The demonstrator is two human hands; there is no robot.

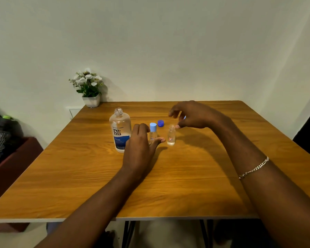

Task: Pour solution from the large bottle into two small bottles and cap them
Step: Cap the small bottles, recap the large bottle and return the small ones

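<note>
The large clear bottle (120,129) with a blue label stands uncapped at centre left of the wooden table (186,176). Its dark blue cap (160,123) lies behind the two small bottles. One small bottle (153,131) wears a light blue cap. My left hand (140,147) hovers beside it with relaxed fingers, the thumb reaching across in front of its base. The other small bottle (171,135) stands open with clear liquid inside. My right hand (191,115) is just above and behind its mouth, fingers curled round a small blue cap (184,117) that is mostly hidden.
A white pot of artificial flowers (89,86) sits at the table's back left corner against the wall. Clothes and bags (2,133) are piled on a low dark red bench to the left of the table.
</note>
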